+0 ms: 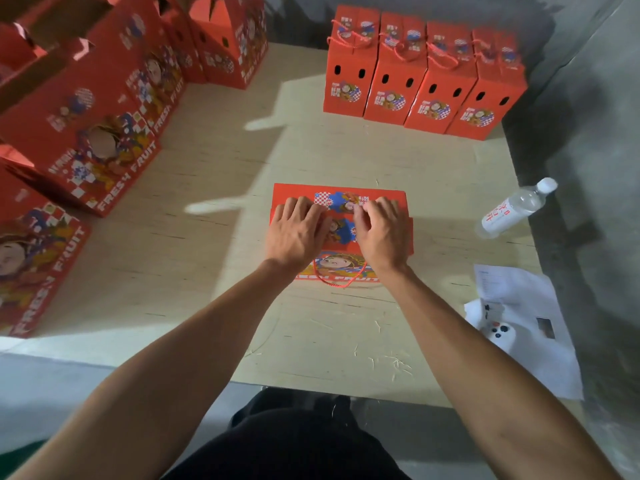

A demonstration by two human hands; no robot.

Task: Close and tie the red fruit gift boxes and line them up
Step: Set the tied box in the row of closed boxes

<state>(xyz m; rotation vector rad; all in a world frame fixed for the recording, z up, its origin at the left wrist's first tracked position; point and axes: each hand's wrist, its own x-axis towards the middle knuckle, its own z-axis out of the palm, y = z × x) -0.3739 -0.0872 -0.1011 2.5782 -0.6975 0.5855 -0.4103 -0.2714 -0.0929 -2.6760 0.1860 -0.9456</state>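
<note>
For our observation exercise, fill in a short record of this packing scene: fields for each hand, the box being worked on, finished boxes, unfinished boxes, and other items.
left hand: fingers flat, pressing the box top
right hand: fingers curled, pinching at the top flap
current box: red, flaps folded down; cord hangs loose at its near side
finished boxes: four in a row at the far wall, cords on top
open boxes: several at left, tops open
other items: bottle, papers, white device at right

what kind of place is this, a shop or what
Probably a packing or storage room, not a shop: bare concrete walls, a plain board floor, a row of tied boxes and open boxes.
</note>
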